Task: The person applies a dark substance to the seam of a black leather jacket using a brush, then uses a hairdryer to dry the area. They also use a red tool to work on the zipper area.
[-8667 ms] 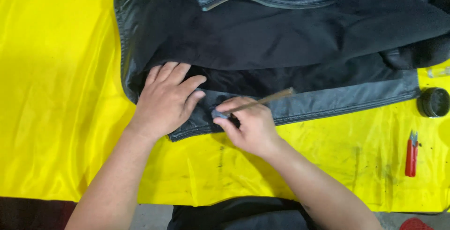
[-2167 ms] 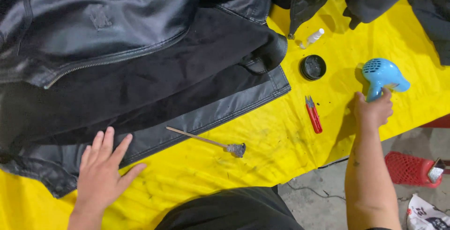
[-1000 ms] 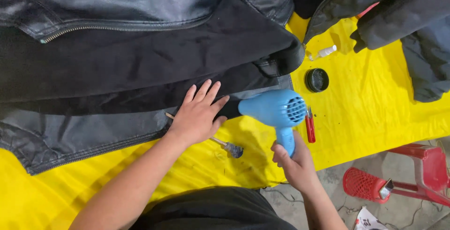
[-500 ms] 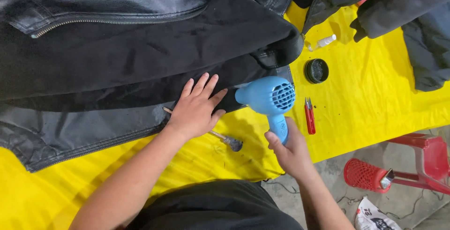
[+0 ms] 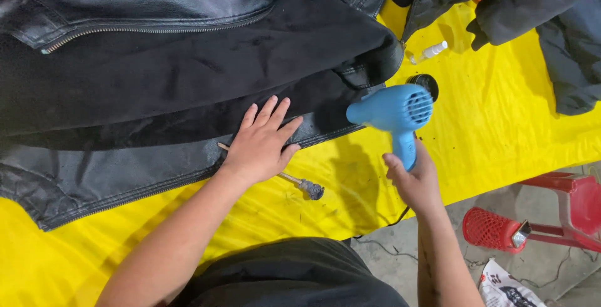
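Head view: my left hand (image 5: 261,144) lies flat with fingers spread on the lower hem of the black leather jacket (image 5: 156,63), pressing it against the yellow surface (image 5: 501,113). My right hand (image 5: 414,182) is closed around the handle of the blue hair dryer (image 5: 394,110), whose nozzle points left at the hem just beside my left fingertips. A small brush (image 5: 305,187) with a thin wooden handle lies partly under my left palm, its dark head out on the yellow cover.

To do this well, I judge I should keep the nozzle near the hem but not touching it, sweep along the edge, and hold the leather flat so it does not curl.

The dryer body hides most of a round black tin (image 5: 424,81) behind it. A small pale bottle (image 5: 432,50) lies near the jacket's corner. Whether the dryer is running I cannot tell, and the jacket's top and left side are cut off.
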